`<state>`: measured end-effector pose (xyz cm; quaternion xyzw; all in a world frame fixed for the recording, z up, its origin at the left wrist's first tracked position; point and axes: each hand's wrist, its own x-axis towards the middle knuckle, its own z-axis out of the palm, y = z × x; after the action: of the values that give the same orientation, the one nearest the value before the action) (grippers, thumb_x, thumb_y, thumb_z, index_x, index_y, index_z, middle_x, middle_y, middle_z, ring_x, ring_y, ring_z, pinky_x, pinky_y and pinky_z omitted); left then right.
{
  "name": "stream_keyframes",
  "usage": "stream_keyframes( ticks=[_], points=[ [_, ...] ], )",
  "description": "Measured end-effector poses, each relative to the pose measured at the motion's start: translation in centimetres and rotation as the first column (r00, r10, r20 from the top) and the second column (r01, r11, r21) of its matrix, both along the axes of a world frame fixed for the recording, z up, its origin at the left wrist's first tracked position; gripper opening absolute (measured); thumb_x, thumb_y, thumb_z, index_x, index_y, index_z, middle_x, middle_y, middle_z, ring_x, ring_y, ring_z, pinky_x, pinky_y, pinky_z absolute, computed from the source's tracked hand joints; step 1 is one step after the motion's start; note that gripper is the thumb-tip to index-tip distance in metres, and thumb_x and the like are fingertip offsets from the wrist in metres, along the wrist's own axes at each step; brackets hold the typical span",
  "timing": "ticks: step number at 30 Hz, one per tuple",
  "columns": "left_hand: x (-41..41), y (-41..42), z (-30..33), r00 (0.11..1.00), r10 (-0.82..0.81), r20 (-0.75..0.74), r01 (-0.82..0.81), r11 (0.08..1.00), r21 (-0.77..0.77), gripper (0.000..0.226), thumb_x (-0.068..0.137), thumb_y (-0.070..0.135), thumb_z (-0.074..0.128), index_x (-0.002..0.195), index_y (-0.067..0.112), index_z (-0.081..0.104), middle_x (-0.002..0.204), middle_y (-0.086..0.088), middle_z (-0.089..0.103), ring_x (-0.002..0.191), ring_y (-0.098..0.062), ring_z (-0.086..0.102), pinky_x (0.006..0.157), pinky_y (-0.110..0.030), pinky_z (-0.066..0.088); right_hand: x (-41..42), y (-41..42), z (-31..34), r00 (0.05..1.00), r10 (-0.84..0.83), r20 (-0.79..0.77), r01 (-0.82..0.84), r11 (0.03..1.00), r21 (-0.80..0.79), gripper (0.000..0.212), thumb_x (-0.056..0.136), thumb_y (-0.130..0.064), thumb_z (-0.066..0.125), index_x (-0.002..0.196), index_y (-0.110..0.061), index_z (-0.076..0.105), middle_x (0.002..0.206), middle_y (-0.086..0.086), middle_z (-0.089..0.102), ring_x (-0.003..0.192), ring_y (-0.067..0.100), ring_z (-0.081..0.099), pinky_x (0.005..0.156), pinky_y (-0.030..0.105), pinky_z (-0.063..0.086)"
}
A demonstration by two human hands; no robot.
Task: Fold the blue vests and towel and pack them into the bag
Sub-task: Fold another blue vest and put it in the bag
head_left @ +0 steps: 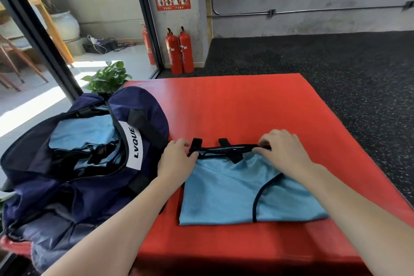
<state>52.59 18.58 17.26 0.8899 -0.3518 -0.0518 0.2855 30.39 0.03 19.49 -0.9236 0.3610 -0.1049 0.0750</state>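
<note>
The blue vest (242, 190) is lying flat on the red mat (246, 107), directly in front of the person, with its black-trimmed far edge turned away from them. The left hand (177, 159) is pinching the left end of that edge, fingers curled onto the black trim, and the right hand (282, 150) is pinching the right end in the same manner. Gripping both ends is likely keeping the edge taut and level, so that the next fold can land square. The navy bag (89, 152) is sitting open just beside the vest on the left, touching the mat, with light blue fabric (83, 132) already inside, probably to keep packing within short reach.
</note>
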Motion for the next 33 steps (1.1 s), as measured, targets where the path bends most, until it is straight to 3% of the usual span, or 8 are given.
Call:
stream_keyframes(
  ticks=[6,9,13,15,18,21,25,33],
  points=[
    [-0.8,0.1,0.3,0.996,0.016,-0.085,-0.024,0.995,-0.099,0.034,0.09,0.033,0.067,0.12,0.02,0.061,0.107,0.001,0.062,0.097,-0.018,0.06,0.084,-0.034,0.052,3.0,3.1,-0.6,0.994,0.028,0.107,-0.075,0.882,0.466,0.019,0.102,-0.03,0.057,0.095,-0.025,0.073,0.089,-0.005,0.071,0.079,0.017,0.062,0.067,0.03,0.043],
    [-1.1,0.1,1.3,0.96,0.039,-0.276,-0.115,0.957,-0.267,0.034,0.09,0.039,0.066,0.117,0.021,0.062,0.1,0.008,0.068,0.09,-0.013,0.067,0.085,-0.038,0.057,3.7,2.9,-0.5,0.966,0.003,0.26,-0.157,0.803,0.574,0.03,0.101,-0.01,0.053,0.103,-0.033,0.071,0.108,-0.014,0.069,0.101,0.011,0.065,0.086,0.023,0.049],
    [-1.7,-0.1,1.8,0.936,-0.056,-0.347,-0.09,0.916,-0.392,0.035,0.093,0.04,0.065,0.124,0.025,0.059,0.108,0.012,0.066,0.095,0.001,0.064,0.075,-0.014,0.053,4.0,2.8,-0.6,0.957,0.063,0.283,-0.208,0.83,0.517,0.036,0.1,-0.004,0.052,0.124,-0.027,0.068,0.12,-0.018,0.064,0.115,0.0,0.054,0.093,0.011,0.038],
    [-2.0,-0.3,1.7,0.956,-0.112,-0.273,0.004,0.93,-0.369,0.034,0.095,0.032,0.065,0.127,0.028,0.056,0.111,0.016,0.062,0.092,0.005,0.061,0.067,-0.005,0.046,3.8,2.5,-1.2,0.969,0.122,0.216,-0.21,0.866,0.454,0.035,0.097,-0.012,0.061,0.128,-0.028,0.066,0.129,-0.015,0.063,0.123,0.005,0.053,0.104,0.022,0.04],
    [-1.4,-0.6,0.1,0.976,-0.217,0.023,0.216,0.947,-0.239,0.035,0.095,0.024,0.066,0.129,0.024,0.06,0.121,0.009,0.059,0.103,-0.006,0.062,0.085,-0.017,0.048,3.6,1.9,-1.6,0.98,0.17,0.105,-0.195,0.927,0.321,0.036,0.094,-0.024,0.066,0.129,-0.033,0.064,0.135,-0.011,0.061,0.131,0.016,0.051,0.11,0.046,0.037],
    [-1.0,-0.9,-0.9,0.9,-0.341,0.273,0.359,0.933,-0.019,0.029,0.095,0.032,0.066,0.122,0.024,0.066,0.127,0.01,0.059,0.119,-0.015,0.054,0.097,-0.035,0.041,3.5,1.1,-1.4,0.988,0.146,0.047,-0.152,0.972,0.181,0.031,0.097,-0.031,0.063,0.128,-0.032,0.064,0.133,-0.011,0.062,0.128,0.018,0.051,0.104,0.045,0.037],
    [-0.4,-1.6,-0.8,0.888,-0.376,0.266,0.361,0.927,0.104,0.034,0.091,0.055,0.063,0.114,0.031,0.07,0.125,0.017,0.059,0.118,-0.011,0.047,0.096,-0.034,0.032,3.3,0.0,-1.3,0.991,0.129,0.038,-0.133,0.981,0.141,0.02,0.099,-0.039,0.058,0.113,-0.035,0.071,0.118,-0.013,0.068,0.114,0.016,0.059,0.096,0.044,0.041],
    [1.1,-2.0,-0.5,0.911,-0.326,0.253,0.317,0.945,0.076,0.021,0.098,0.04,0.057,0.102,0.036,0.077,0.115,0.014,0.06,0.111,-0.017,0.046,0.085,-0.035,0.028,1.6,-2.5,-1.1,0.998,0.025,0.056,-0.038,0.97,0.239,0.01,0.094,-0.038,0.065,0.094,-0.037,0.076,0.1,-0.013,0.073,0.098,0.016,0.064,0.088,0.039,0.05]
  ],
)
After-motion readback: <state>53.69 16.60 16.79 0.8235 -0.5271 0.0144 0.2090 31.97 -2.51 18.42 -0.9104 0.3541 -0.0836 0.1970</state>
